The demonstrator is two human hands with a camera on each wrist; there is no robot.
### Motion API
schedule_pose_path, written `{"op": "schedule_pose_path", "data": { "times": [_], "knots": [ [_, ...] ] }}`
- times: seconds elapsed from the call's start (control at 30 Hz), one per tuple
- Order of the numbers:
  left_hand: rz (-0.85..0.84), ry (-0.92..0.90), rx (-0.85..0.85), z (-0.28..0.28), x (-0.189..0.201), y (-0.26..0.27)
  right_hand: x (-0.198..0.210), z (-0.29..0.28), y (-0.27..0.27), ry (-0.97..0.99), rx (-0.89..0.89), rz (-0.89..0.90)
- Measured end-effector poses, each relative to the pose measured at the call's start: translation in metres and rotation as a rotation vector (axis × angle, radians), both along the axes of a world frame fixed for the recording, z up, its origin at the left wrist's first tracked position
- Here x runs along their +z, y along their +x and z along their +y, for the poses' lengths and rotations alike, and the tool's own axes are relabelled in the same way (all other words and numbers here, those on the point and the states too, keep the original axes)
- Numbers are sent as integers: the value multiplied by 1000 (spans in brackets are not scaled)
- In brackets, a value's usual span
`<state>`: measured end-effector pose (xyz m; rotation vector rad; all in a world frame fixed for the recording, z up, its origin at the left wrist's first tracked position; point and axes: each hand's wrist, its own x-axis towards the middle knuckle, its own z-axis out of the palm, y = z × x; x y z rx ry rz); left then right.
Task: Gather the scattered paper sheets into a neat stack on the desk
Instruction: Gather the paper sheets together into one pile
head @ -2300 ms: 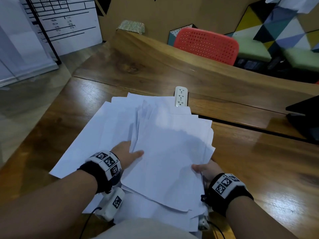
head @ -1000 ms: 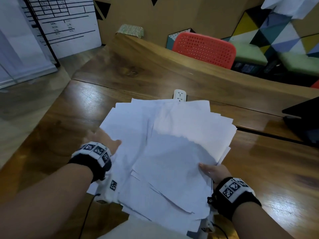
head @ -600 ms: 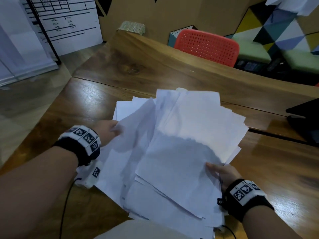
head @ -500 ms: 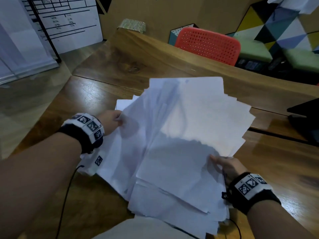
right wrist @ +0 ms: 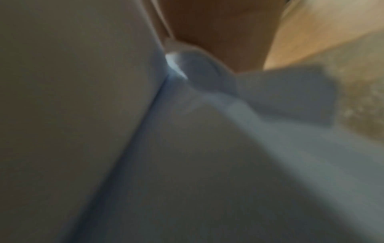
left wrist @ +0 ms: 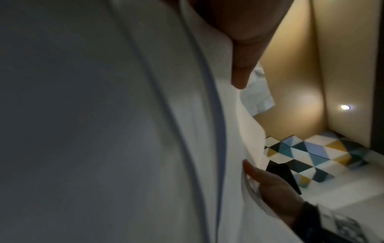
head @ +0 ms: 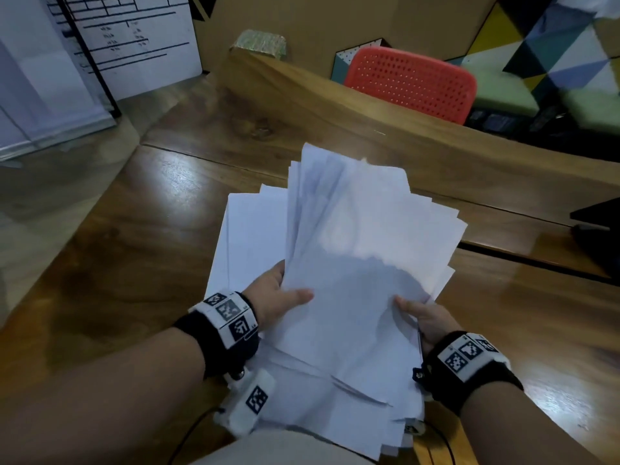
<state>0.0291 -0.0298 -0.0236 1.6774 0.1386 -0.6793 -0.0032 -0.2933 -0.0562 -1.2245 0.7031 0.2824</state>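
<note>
A thick, uneven bundle of white paper sheets is lifted off the wooden desk, tilted up toward me with fanned edges. My left hand grips the bundle's left edge, thumb on top. My right hand grips the right edge, thumb on top, fingers hidden underneath. A few more white sheets lie flat on the desk beneath and to the left. In the left wrist view the paper fills the frame, with my left thumb above and my right hand beyond. The right wrist view shows only blurred paper.
A raised wooden shelf runs along the desk's far side. Behind it stands a red perforated chair. A dark device sits at the right edge. A whiteboard leans at the back left, beyond the desk's left edge.
My left hand moved from the far left of the spread in to the bundle's left edge and took hold. The sheets were drawn together into a narrower, raised bundle.
</note>
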Motion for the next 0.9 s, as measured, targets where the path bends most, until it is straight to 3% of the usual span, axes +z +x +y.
{"op": "schedule_pose_path", "data": {
  "times": [0.13,0.23,0.3,0.37,0.43,0.53,0.77,0.9],
  "knots": [
    [-16,-245,-6,11,5,5,7,-6,3,111,55,-69],
    [-38,-215,57,20,3,13,15,2,9,82,86,-41],
    [-89,-39,160,23,5,21,18,11,18,-7,127,-33],
    [-177,356,206,31,-3,32,16,18,31,-190,148,41],
    [-145,714,262,42,-10,39,6,18,46,-317,168,107],
    [8,880,244,49,-16,40,2,28,60,-407,208,144],
    [-13,814,177,41,-27,46,16,64,67,-577,201,168],
    [-13,739,136,39,-25,45,8,73,68,-483,236,183]
  ]
}}
